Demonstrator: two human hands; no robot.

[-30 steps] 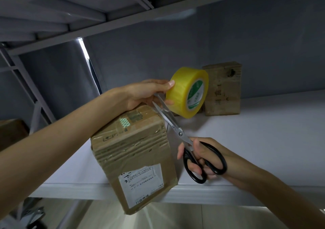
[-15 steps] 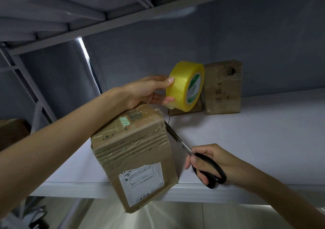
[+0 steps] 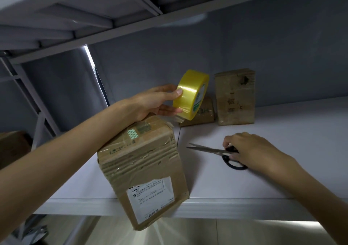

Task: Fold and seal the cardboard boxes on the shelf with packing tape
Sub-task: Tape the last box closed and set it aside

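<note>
Taped brown box (image 3: 143, 161) (white label) overhangs shelf edge; yellow tape roll (image 3: 190, 94) above

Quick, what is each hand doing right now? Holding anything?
Left hand: holds the yellow tape roll above the box.
Right hand: fingers on the scissors handles, scissors lying on the shelf.

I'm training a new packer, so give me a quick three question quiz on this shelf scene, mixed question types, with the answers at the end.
1. True or false: the left hand holds the yellow tape roll above the front box.
2. What lies on the shelf under the right hand?
A. a knife
B. scissors
C. a marker
3. Fill in: besides the front box, ___ more cardboard boxes stand at the back of the shelf, by the wall.

Key: 1 true; 2 B; 3 two.
</note>
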